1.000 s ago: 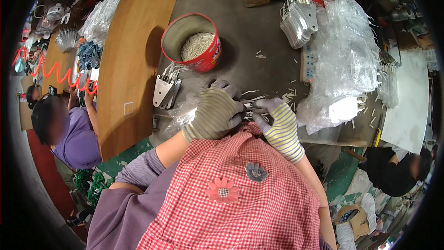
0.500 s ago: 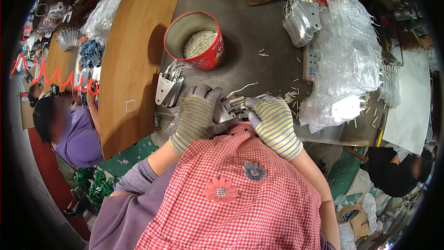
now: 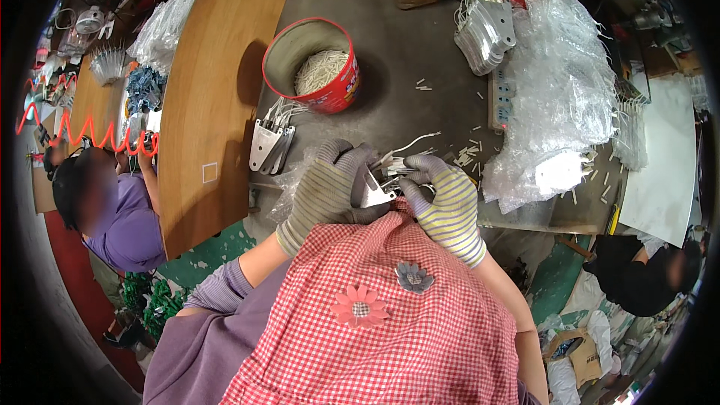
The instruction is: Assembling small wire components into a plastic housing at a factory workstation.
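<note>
Metal plate (image 3: 375, 195) sat near-right of the bucket (image 3: 341, 97), pinched by the left hand (image 3: 321, 189), probably for steadiness; the right hand (image 3: 448, 206) curled beside the wires (image 3: 390, 166), whether pinching I could not tell

Silvery triangular plate (image 3: 374, 193), metal, smooth, bright; fanned stack of silvery rounded plates (image 3: 482, 36), metal, smooth, with a soft sheen; two grey-and-yellow striped gloves (image 3: 454, 214), knitted cloth, matt, faintly ribbed; red-and-white checked apron (image 3: 420, 337), woven cloth, matt, creased; pink petalled flower (image 3: 360, 306), cloth-like, matt; round red tub (image 3: 342, 93), plastic by its look, glossy outside, duller inside; short white tubes (image 3: 322, 71), matt, smooth; dark grey tabletop (image 3: 397, 45), smooth, dull; heap of clear wrapping (image 3: 562, 86), plastic film, glossy, crinkled; broad brown board (image 3: 206, 97), wood, smooth, grained, with a low sheen; purple garment (image 3: 191, 352), soft cloth, matt
</note>
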A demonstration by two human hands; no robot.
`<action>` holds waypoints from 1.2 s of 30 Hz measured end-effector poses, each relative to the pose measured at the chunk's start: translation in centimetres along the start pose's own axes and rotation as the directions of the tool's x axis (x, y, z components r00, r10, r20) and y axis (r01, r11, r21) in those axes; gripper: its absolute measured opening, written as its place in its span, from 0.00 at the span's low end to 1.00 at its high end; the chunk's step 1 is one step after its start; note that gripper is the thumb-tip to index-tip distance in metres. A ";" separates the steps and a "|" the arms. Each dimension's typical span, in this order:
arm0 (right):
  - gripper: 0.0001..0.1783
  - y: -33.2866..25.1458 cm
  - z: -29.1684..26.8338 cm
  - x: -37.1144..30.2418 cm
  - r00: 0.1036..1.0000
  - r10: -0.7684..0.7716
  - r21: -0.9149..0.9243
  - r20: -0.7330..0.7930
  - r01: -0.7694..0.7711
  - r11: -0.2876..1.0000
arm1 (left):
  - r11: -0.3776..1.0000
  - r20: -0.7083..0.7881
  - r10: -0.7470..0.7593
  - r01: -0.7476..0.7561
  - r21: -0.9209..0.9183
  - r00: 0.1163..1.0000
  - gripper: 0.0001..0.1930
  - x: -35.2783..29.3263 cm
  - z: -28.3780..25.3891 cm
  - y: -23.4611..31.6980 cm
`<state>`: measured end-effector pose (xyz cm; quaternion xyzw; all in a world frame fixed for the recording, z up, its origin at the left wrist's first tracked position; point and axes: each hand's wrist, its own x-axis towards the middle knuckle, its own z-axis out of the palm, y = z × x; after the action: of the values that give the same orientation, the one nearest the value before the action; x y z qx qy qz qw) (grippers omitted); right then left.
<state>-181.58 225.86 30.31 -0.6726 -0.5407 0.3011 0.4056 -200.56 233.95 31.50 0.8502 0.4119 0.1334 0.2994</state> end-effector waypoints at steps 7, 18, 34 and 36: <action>0.15 0.3 0.2 -0.7 0.969 -0.141 0.006 -0.205 0.145 0.989 | 0.994 -0.010 0.008 -0.009 -0.107 1.000 0.46 0.1 -0.2 0.5; 0.17 0.7 -2.6 0.4 0.937 -0.339 -0.103 0.083 0.347 0.932 | 0.998 0.220 0.059 -0.055 -0.026 0.974 0.45 1.5 -1.2 1.1; 0.17 0.4 -3.0 -0.2 0.964 -0.161 0.043 0.212 0.156 0.987 | 0.973 0.328 0.144 -0.194 0.125 0.934 0.43 2.5 -1.5 2.0; 0.18 0.9 -2.5 -0.5 0.972 0.046 0.235 0.229 -0.101 0.967 | 0.970 0.323 0.163 -0.211 0.120 0.932 0.43 2.6 -1.9 2.0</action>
<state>-179.16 224.71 30.79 -0.5993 -0.5157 0.4539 0.4111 -198.60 235.80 34.14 0.9163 0.2858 -0.0061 0.2804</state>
